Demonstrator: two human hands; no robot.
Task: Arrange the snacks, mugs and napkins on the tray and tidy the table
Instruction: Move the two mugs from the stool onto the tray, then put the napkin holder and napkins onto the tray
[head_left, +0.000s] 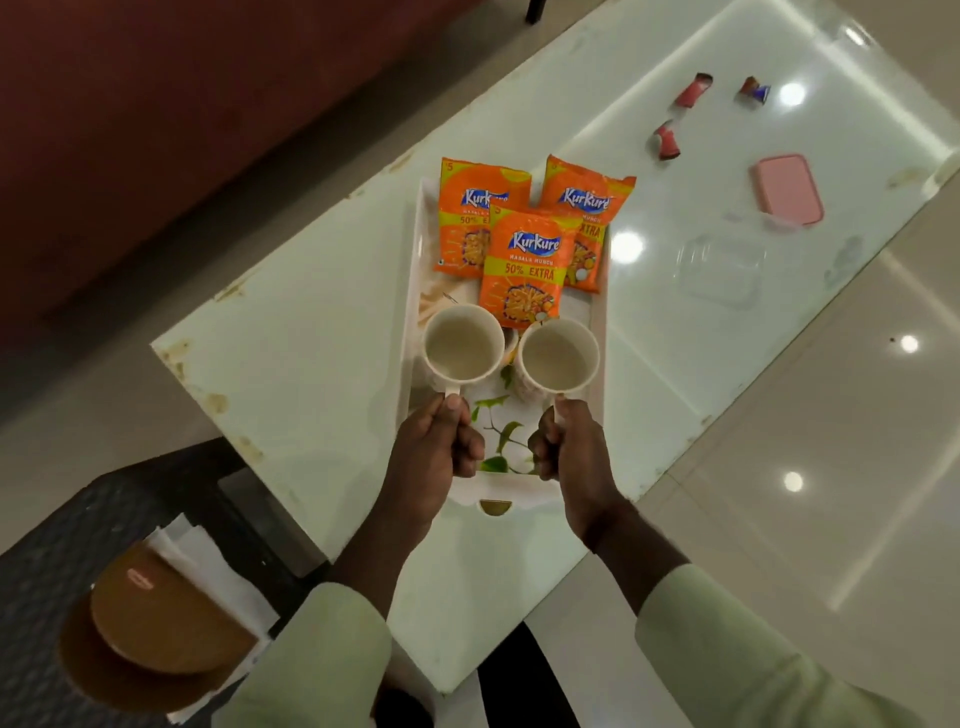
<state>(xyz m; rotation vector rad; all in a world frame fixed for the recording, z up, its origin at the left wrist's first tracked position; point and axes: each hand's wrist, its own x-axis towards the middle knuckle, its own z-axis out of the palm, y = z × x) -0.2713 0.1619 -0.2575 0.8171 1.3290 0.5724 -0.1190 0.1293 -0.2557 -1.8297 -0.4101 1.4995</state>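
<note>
A white tray (410, 312) with a leaf print lies on the glossy white table (311, 332). Three orange snack packets sit at its far end: one at left (470, 208), one at right (592, 208), one in front (524, 270) overlapping both. My left hand (436, 452) grips the handle of the left white mug (460, 345). My right hand (571, 447) grips the handle of the right white mug (558, 356). Both mugs are upright over the tray's middle, side by side; I cannot tell whether they touch the tray. White napkins (208, 561) lie on a dark seat at lower left, under brown plates (166, 618).
On the table's far right lie three torn wrappers (693, 92) (666, 140) (756, 91), a pink lid (789, 189) and a clear plastic box (722, 270). A dark red sofa (156, 104) runs along the left. Shiny tiled floor lies to the right.
</note>
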